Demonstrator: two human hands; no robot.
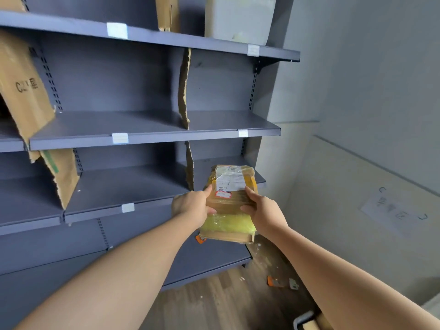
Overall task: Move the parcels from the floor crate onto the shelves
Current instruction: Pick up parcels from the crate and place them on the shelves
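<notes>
Where the frame cuts them off at the left end of the grey metal shelves [152,136], two ragged cardboard dividers [23,79] are only partly seen. In front of the shelves' lower right bay, the left hand [190,206] is curled round the left edge of one flat parcel [229,203], whose right edge is clasped likewise by the right hand [260,210]. Brown card, glossy tape and a yellow band are shown; the label print cannot be read.
</notes>
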